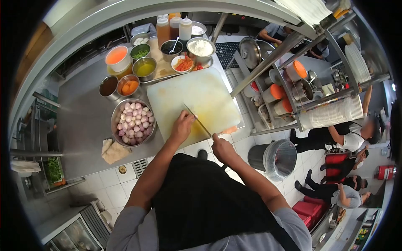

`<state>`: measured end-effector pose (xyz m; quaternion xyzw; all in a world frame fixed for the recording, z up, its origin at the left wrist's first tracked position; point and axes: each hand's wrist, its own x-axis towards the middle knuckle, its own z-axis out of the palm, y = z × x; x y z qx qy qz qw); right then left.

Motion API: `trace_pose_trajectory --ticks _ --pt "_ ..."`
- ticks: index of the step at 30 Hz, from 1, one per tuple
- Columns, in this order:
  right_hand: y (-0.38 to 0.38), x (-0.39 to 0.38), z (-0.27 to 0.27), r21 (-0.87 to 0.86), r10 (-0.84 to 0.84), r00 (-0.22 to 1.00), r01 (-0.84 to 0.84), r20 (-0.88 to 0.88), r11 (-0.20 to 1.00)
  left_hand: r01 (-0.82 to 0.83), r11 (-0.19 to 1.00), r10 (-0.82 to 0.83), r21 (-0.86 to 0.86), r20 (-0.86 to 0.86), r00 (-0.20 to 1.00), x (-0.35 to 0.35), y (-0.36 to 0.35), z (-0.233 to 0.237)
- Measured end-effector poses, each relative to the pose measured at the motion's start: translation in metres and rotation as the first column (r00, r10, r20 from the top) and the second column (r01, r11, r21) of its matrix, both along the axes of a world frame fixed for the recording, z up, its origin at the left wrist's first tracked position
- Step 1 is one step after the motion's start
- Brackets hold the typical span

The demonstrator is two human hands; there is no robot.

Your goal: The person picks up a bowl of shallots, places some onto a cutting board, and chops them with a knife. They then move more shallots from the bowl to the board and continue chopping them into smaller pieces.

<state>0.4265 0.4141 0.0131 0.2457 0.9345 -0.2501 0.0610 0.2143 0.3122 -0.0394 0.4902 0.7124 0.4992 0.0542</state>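
Observation:
My right hand (224, 149) is wrapped round the handle of a kitchen knife (202, 126), its long blade lying slantwise over a white cutting board (167, 94). My left hand (183, 126) rests on the board beside the blade, near its front part, with the fingers curled together. Whatever is under those fingers is hidden or too small to name. Yellow stains mark the board around the blade. Left of the board stands a steel bowl (114, 125) heaped with peeled shallots or small onions (135, 122). A beige cloth (114, 151) lies in front of that bowl.
Behind the board are squeeze bottles (163, 28), a bowl of white powder (200, 48), a dish of orange strips (183, 64) and several steel containers. A lined bin (279, 160) stands on the floor at right, below shelving with plates (333, 113). Several people stand farther right.

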Motion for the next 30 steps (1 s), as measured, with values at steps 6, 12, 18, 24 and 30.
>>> trace_pose_trajectory --ticks 6,12,18,24,30 --pt "-0.005 0.003 -0.001 -0.012 -0.011 1.000 0.011 -0.008 1.000 -0.021 0.999 0.021 -0.026 -0.009 1.000 0.005 -0.001 -0.005" --pt "-0.006 0.008 -0.006 -0.010 -0.017 1.000 0.017 -0.024 1.000 -0.015 0.998 0.015 -0.057 -0.002 1.000 0.005 -0.004 0.000" --pt "-0.009 0.008 0.010 -0.015 -0.030 0.999 0.030 0.016 0.999 -0.021 0.999 0.019 -0.036 -0.066 0.998 0.002 -0.003 -0.002" --pt "-0.008 0.006 0.016 -0.035 -0.042 0.998 0.043 0.035 0.998 -0.023 0.999 0.022 -0.032 -0.025 0.999 0.004 -0.005 -0.005" --pt "-0.001 0.012 -0.023 -0.110 -0.023 1.000 0.021 -0.015 0.994 -0.048 0.999 0.048 0.021 -0.025 0.999 0.003 -0.004 -0.006"
